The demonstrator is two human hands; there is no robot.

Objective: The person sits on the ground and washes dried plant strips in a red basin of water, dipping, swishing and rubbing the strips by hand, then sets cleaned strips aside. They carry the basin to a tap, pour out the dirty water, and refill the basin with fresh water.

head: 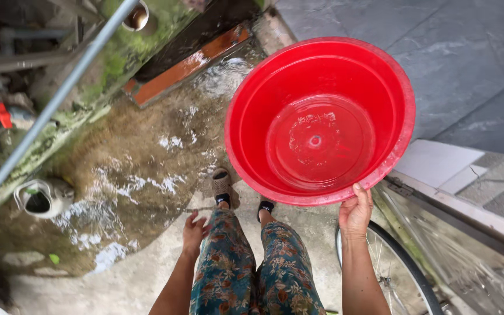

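My right hand grips the near rim of a large round red plastic basin, held out in front of me above the ground with a little water pooled in its bottom. My left hand hangs empty beside my left thigh, fingers loosely apart. Below are my legs in floral trousers and my sandalled feet on wet concrete.
Water is splashed over the wet, mossy ground to the left. A grey pipe runs diagonally at the left, with a broken pot under it. A bicycle wheel stands at my right beside a stone step.
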